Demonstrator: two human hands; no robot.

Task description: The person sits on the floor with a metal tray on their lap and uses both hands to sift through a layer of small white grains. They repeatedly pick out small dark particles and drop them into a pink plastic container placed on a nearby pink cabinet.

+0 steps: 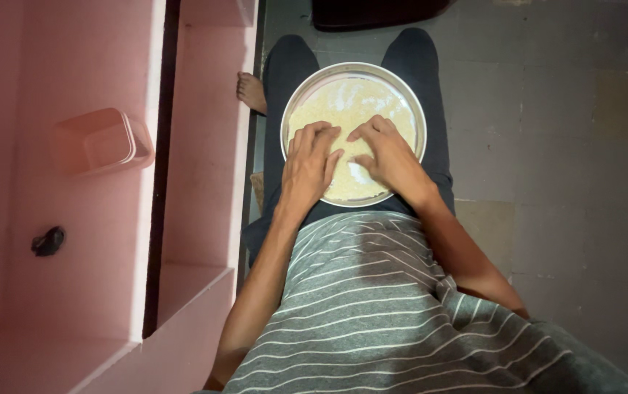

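Head view: grains (343, 109) seemingly under both hands' fingers (321, 135).

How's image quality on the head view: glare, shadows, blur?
Head view: light is dim and warm, with a pink cast on the steps at left. The round metal plate shows pale glare on its upper part. Left hand and right hand rest on the pale grains, reasonably sharp. Striped shirt in the foreground is softer; the floor falls dark toward the corners.

Grey shirt (379, 306) with thin white stripes, dark trousers (292, 66), bare forearms and foot (252, 91).
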